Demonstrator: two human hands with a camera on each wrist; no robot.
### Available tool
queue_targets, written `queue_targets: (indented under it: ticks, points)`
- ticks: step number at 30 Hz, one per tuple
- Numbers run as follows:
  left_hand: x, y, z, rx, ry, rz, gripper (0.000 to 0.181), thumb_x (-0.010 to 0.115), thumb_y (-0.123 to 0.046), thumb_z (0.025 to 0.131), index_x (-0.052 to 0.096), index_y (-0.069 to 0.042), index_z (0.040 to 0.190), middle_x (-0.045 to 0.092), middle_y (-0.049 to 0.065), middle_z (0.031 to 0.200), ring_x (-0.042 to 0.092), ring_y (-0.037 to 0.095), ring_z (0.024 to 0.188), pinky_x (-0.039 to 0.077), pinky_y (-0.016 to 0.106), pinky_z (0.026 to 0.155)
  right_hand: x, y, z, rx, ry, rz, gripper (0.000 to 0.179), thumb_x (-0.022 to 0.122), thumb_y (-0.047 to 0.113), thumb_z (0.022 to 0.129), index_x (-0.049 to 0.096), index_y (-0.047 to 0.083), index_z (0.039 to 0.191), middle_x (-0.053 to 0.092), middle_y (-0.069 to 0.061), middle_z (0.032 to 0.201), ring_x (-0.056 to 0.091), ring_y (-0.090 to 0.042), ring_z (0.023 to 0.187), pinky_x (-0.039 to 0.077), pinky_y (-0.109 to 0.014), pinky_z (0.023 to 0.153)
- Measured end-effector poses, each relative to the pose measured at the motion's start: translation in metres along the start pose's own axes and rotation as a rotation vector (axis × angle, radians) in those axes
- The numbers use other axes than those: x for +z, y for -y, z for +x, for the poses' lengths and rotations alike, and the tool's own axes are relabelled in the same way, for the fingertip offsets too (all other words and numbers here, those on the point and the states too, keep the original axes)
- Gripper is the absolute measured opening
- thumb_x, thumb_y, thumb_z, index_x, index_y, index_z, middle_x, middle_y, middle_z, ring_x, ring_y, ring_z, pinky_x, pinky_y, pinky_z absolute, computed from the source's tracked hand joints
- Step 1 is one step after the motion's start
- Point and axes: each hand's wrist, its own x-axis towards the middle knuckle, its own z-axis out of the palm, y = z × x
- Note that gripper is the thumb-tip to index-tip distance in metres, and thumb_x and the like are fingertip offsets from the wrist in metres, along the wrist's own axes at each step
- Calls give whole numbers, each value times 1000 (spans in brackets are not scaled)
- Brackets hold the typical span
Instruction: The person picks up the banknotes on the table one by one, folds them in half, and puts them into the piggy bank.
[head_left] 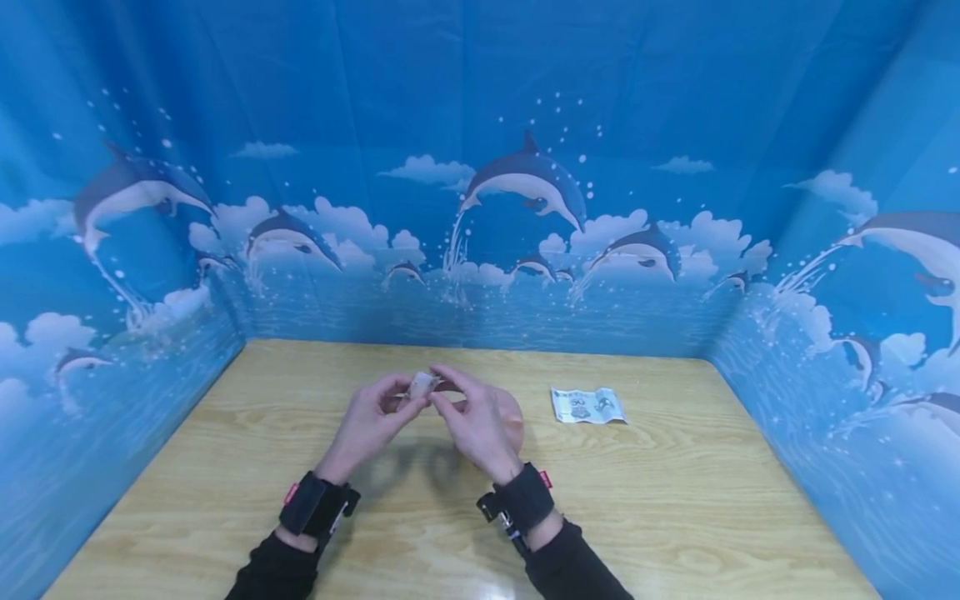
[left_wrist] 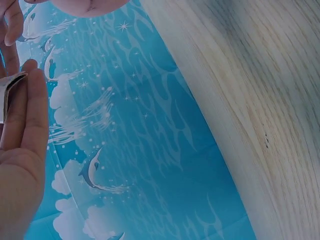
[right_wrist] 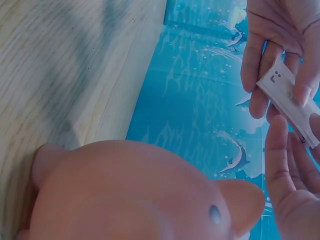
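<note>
You are facing a pale wood-grain table (head_left: 675,517), its grain running mostly from side to side. Soft shadows (head_left: 420,463) are falling across its middle. Towards the far half, a pink piggy bank (right_wrist: 125,185) is standing on it, partly hidden from you in the head view. Just to its right, a creased, printed banknote (head_left: 588,406) is lying spread out on the wood.

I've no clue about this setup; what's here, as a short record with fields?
Left hand: pinches folded paper
Right hand: also pinches that paper
Pink pig figure: on the table, partly hidden by the right hand in the head view
Banknote: lies creased, right of the pig
Backdrop: blue, dolphins printed
</note>
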Motion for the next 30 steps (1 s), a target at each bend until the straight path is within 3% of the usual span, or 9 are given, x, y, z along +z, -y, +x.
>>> queue_targets:
  ticks: [9, 17, 20, 25, 30]
  points:
    - [0, 4, 1, -15, 30, -86, 27, 69, -13, 91, 65, -6, 117, 73, 16, 107, 74, 20, 89, 60, 28, 79, 0, 1, -1, 30, -68, 44, 33, 67, 15, 93, 64, 16, 126, 71, -5, 115, 68, -18, 101, 59, -24, 76]
    - [1, 1, 0, -21, 56, -89, 28, 69, -18, 92, 66, -12, 119, 74, 11, 106, 74, 23, 90, 61, 28, 77, 0, 2, -2, 80, -85, 106, 29, 68, 18, 92, 67, 13, 120, 71, -7, 111, 69, -24, 93, 61, -39, 76]
    - [1, 1, 0, -8, 50, -57, 30, 69, -21, 92, 66, -14, 121, 74, 9, 106, 73, 21, 89, 61, 28, 76, 0, 2, -2, 92, -92, 101, 26, 69, 17, 92, 68, 13, 118, 72, -6, 110, 69, -21, 89, 61, -39, 75]
    - [2, 1, 0, 23, -12, 62, 36, 70, -30, 91, 65, -19, 125, 73, 3, 109, 70, 15, 93, 58, 26, 76, 0, 2, -1, 109, -107, 108, 22, 69, 17, 92, 70, 14, 113, 72, -6, 107, 68, -14, 85, 61, -39, 74]
    - [2, 0, 0, 76, -62, 117, 38, 72, -31, 90, 65, -21, 126, 72, 0, 113, 68, 13, 98, 58, 28, 78, -1, 1, -1, 108, -120, 114, 20, 69, 17, 92, 70, 12, 111, 72, -7, 103, 69, -17, 85, 61, -44, 74]
